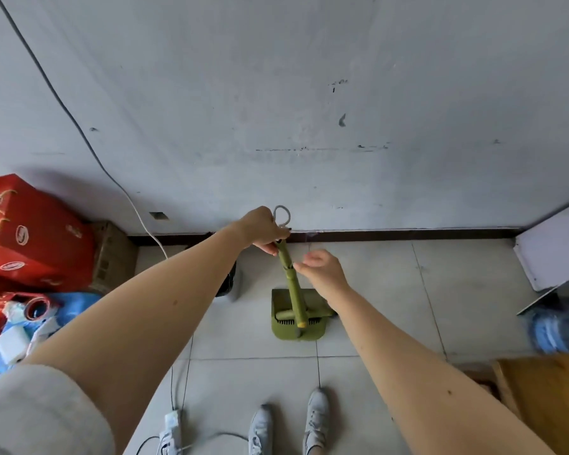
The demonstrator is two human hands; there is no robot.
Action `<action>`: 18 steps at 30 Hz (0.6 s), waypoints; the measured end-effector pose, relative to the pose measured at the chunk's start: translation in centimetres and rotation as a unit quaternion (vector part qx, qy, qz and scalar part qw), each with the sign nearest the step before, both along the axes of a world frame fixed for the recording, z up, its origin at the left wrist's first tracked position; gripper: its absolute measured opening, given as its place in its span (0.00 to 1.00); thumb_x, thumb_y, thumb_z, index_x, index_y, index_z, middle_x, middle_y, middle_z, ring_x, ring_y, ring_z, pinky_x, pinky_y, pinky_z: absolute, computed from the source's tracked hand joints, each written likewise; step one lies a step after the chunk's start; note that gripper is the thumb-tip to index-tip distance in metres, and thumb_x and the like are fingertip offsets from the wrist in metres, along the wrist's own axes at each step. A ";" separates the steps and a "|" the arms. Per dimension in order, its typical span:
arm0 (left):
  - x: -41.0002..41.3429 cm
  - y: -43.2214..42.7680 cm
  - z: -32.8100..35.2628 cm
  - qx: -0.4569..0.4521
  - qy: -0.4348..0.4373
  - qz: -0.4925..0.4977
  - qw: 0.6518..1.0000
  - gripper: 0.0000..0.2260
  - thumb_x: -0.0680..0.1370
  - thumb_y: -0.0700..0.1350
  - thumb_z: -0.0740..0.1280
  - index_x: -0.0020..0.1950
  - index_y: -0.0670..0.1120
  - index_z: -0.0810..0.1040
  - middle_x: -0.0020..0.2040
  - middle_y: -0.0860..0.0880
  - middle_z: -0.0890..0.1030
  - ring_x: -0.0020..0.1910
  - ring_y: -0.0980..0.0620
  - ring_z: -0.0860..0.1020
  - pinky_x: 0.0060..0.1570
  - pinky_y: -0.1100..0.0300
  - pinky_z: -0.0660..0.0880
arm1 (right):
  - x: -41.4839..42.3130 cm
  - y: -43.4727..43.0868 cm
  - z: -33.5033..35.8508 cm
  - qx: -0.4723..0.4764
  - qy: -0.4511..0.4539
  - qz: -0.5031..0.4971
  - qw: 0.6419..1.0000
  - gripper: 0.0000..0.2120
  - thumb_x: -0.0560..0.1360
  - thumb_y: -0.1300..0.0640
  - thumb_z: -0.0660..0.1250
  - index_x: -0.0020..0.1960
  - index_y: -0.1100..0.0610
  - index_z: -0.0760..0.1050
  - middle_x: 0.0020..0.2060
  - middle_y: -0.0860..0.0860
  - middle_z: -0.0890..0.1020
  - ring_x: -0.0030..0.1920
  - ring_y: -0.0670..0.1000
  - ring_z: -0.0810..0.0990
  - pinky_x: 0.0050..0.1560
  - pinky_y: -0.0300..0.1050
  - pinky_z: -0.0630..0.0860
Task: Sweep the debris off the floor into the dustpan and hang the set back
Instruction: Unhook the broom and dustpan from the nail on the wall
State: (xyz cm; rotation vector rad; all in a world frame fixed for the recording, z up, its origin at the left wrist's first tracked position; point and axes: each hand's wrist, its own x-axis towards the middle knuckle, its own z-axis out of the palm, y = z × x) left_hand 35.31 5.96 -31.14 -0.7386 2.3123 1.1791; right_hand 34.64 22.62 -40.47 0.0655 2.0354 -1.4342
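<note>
Dustpan (298, 330) matt green plastic; floor (375, 290) smooth glossy tile

Setting: indoor utility or storage corner, likely a home or small office back room. Evidence: scuffed grey painted wall (276, 93) with dark baseboard (391, 234); pale tiled floor (375, 290). At 9 o'clock, stacked red gift boxes (30, 231) and a cardboard carton (114, 251); loose clutter below them. At 6 o'clock, a power strip (171, 425) with trailing cable.

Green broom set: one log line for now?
left hand: grips handle top | right hand: open beside handle | dustpan: on floor | loop: unhung
</note>
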 end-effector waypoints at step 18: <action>1.8 0.5 -1.2 -0.181 0.004 -0.180 0.967 0.15 0.77 0.41 0.63 0.31 0.45 0.66 0.26 0.48 0.77 0.21 0.58 0.72 0.27 0.61 0.63 | 4.8 -2.6 -6.9 0.140 -0.012 0.012 0.990 0.27 0.72 0.52 0.73 0.66 0.58 0.66 0.53 0.53 0.76 0.52 0.55 0.78 0.50 0.45 0.73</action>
